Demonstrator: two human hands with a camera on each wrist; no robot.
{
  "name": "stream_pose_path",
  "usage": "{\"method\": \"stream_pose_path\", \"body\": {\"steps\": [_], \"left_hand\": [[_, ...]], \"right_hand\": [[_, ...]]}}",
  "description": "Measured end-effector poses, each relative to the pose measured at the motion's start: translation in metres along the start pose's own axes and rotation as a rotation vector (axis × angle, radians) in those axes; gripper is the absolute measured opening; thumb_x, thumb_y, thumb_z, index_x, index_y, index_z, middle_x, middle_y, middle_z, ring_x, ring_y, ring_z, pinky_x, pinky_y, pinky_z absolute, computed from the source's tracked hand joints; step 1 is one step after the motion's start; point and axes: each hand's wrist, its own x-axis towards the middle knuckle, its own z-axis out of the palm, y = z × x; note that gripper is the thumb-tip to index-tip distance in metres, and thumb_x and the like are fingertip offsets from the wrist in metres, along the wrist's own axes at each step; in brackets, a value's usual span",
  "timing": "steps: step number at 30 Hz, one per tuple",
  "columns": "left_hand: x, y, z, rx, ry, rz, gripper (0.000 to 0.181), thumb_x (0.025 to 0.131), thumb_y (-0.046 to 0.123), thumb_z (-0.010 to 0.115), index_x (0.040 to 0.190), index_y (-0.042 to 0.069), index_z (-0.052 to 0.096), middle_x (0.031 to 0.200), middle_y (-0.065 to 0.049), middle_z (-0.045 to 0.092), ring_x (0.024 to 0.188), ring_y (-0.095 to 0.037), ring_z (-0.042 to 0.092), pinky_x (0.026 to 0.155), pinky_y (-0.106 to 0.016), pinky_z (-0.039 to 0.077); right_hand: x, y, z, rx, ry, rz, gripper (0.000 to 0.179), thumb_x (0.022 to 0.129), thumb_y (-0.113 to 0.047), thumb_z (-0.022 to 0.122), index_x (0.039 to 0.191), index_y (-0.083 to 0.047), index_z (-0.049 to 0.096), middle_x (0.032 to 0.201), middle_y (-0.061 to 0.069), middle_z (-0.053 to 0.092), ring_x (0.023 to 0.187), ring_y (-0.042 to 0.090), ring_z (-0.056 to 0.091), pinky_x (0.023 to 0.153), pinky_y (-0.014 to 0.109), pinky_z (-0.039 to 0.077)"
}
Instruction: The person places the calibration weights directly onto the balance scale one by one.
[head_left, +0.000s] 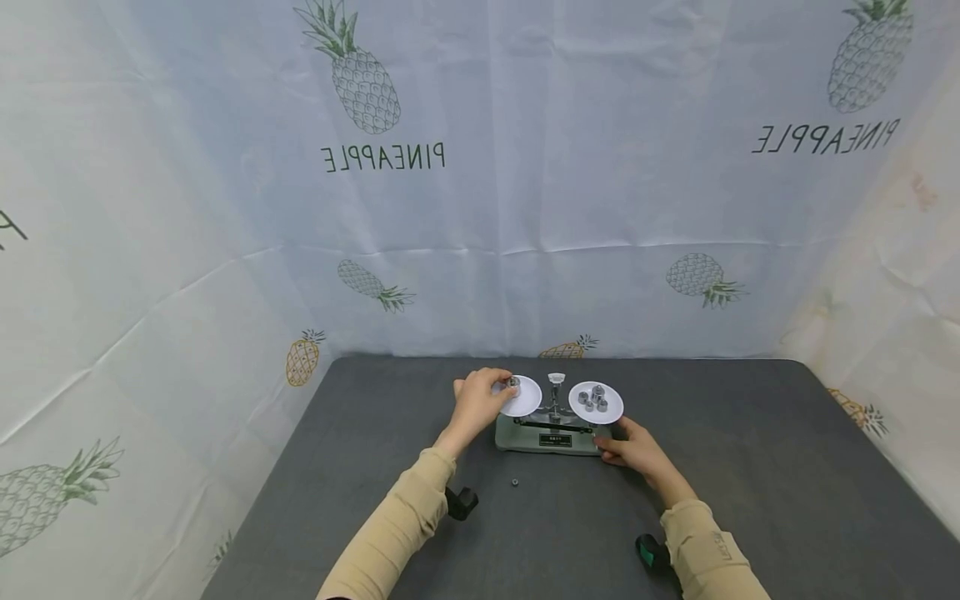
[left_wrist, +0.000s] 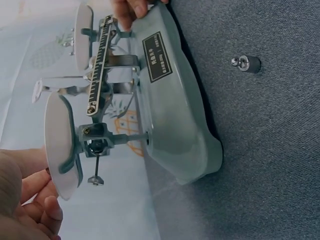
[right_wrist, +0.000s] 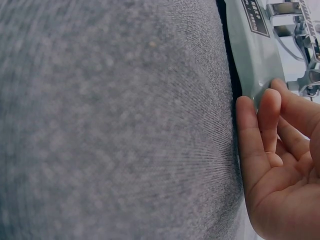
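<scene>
A balance scale (head_left: 555,440) with a pale green base and two white pans stands on the dark table. At its left pan (head_left: 528,401), my left hand (head_left: 478,396) pinches a metal weight (head_left: 514,382). The left wrist view shows that hand (left_wrist: 30,195) behind the pan's rim, with the weight hidden. Several metal weights (head_left: 597,397) rest on the right pan (head_left: 613,408). My right hand (head_left: 637,450) holds the right end of the base, below that pan. Close up in the right wrist view, the fingers (right_wrist: 248,115) touch the base end.
A small metal weight with a knob (left_wrist: 249,63) lies on the grey table (head_left: 420,417) in front of the scale. Light cloth (head_left: 525,200) printed with pineapples hangs behind the table and along its sides.
</scene>
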Motion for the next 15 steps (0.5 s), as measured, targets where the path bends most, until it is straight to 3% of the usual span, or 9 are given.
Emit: {"method": "stream_pose_path", "body": {"steps": [8,15], "left_hand": [[-0.004,-0.002,-0.003,-0.059,0.032,0.004,0.033,0.084,0.023,0.068,0.113,0.01,0.066,0.106,-0.008,0.065,0.095,-0.024,0.059,0.075,-0.035,0.025],[-0.016,0.0,-0.007,-0.146,0.078,0.031,0.024,0.086,0.023,0.066,0.106,0.01,0.069,0.102,-0.007,0.063,0.072,-0.014,0.049,0.074,-0.032,0.022]], "right_hand": [[-0.001,0.0,0.0,-0.011,0.0,-0.005,0.069,0.087,-0.011,0.064,0.14,0.009,0.025,0.104,0.021,0.057,0.069,0.01,0.058,0.072,0.032,0.056],[0.0,0.001,0.0,0.004,0.0,-0.001,0.069,0.086,-0.012,0.065,0.141,0.007,0.027,0.103,0.019,0.058,0.069,0.009,0.058,0.072,0.03,0.056]]}}
